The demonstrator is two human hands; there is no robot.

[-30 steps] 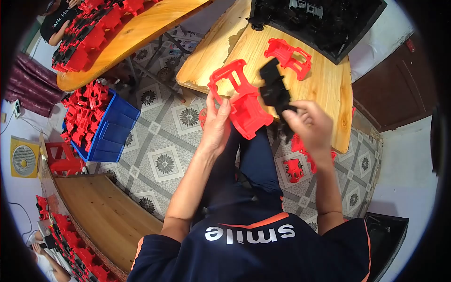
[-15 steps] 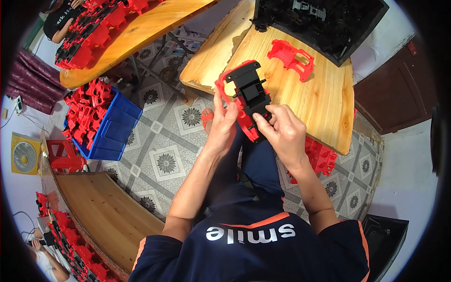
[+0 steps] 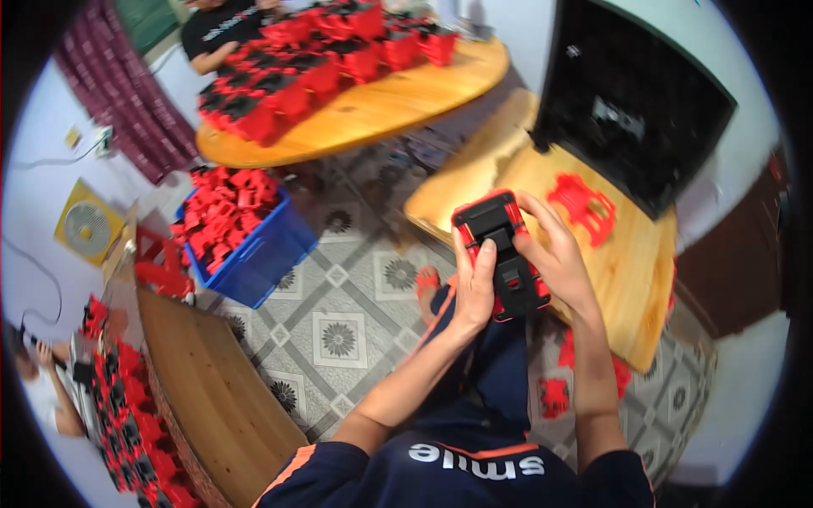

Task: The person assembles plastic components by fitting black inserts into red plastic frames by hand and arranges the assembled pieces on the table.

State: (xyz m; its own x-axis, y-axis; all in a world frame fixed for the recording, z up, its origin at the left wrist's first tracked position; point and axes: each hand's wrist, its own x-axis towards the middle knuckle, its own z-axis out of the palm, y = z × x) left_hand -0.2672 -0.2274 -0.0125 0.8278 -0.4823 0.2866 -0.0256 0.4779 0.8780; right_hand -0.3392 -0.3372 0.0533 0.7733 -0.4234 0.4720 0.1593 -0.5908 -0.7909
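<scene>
Both hands hold a red plastic frame with a black plastic insert [image 3: 501, 222] in it, out in front of my body. The insert lies lengthwise inside the red rim. My left hand [image 3: 476, 286] grips the near left side, its thumb pressed on the black face. Along the right side, my right hand [image 3: 557, 258] has its fingers curled over the edge. On the wooden table [image 3: 631, 296] beyond my right hand lies a separate red plastic frame [image 3: 583, 207]. A large black tray [image 3: 635, 110] with dark parts inside stands at the table's far side.
A blue crate [image 3: 275, 254] heaped with red parts [image 3: 233, 212] stands on the floor at left. Rows of red-and-black assemblies [image 3: 313, 72] cover a far table, where a person [image 3: 222, 38] sits. Another person [image 3: 47, 385] is at lower left, beside more assemblies [image 3: 127, 415].
The view has swung left, so the scene sits further right. The black insert, tilted out of the red frame before, now lies flatter in it. My left thumb has moved onto the insert.
</scene>
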